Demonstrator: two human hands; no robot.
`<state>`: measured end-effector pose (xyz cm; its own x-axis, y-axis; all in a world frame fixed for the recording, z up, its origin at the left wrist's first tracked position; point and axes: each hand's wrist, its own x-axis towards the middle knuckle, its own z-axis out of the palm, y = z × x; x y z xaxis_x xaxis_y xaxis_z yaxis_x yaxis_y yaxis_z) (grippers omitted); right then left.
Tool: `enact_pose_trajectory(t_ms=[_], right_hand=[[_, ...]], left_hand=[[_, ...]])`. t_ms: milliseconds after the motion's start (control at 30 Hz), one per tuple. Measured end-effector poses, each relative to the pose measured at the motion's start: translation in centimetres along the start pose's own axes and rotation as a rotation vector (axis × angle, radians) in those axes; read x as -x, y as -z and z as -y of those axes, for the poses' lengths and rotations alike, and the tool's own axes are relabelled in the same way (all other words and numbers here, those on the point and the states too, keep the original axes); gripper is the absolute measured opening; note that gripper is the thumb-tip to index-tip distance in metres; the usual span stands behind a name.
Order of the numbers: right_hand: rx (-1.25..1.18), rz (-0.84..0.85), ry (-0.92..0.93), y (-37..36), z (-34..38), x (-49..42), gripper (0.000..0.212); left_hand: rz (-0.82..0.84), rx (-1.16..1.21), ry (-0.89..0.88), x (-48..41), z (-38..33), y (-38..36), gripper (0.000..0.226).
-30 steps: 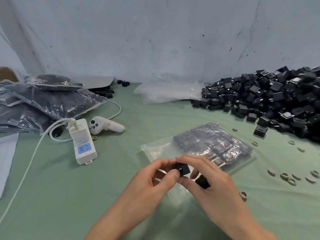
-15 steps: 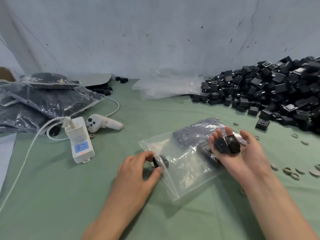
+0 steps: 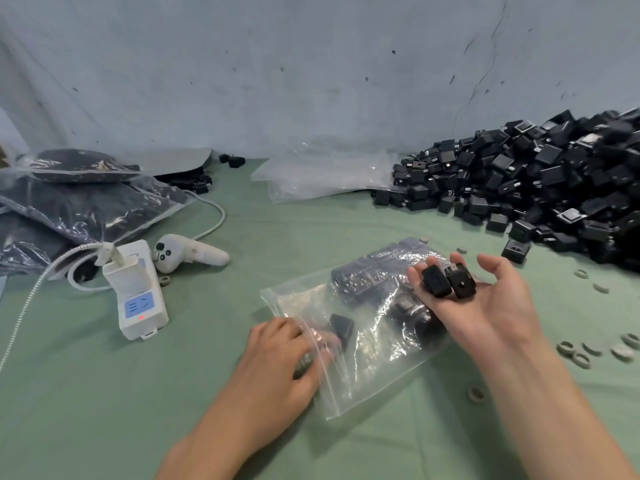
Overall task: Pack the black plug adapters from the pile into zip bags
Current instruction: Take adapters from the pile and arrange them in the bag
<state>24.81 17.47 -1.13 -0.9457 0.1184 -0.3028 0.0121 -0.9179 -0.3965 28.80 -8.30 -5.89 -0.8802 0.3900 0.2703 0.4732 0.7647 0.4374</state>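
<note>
Right hand (image 3: 485,306), centre right, is palm-up and open with two black plug adapters (image 3: 437,285) sitting on its fingers, left hand (image 3: 277,362) is poked into the zip bag (image 3: 367,362) mouth mid-frame (grip too blurry to tell), pile (image 3: 536,181) upper right.

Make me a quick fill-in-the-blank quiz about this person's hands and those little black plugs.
1. The right hand, palm up, carries ____ black adapters on its fingers.
2. The left hand has fingers inside the zip bag, which lies on a ____ cloth.
3. The big pile of loose adapters lies on the person's ____ side.
Missing words: two; green; right.
</note>
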Motion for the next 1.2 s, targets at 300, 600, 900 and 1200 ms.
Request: enact_pose_trajectory(t_ms=[300, 600, 900, 1200], right_hand=[[0.018, 0.003, 0.025, 0.2, 0.8, -0.8, 0.016], [0.03, 0.013, 0.032, -0.1, 1.7, -1.3, 0.018], [0.055, 0.04, 0.043, -0.7, 2.3, -2.3, 0.019], [0.073, 0.05, 0.061, -1.2, 2.7, -3.4, 0.021]], left_hand=[[0.091, -0.05, -0.024, -2.4, -0.1, -0.4, 0.038], [0.075, -0.091, -0.045, -2.7, -0.2, -0.8, 0.034], [0.044, 0.1, -0.06, -3.1, -0.1, -1.4, 0.042], [-0.091, -0.073, -0.304, -4.7, -0.3, -2.4, 0.031]])
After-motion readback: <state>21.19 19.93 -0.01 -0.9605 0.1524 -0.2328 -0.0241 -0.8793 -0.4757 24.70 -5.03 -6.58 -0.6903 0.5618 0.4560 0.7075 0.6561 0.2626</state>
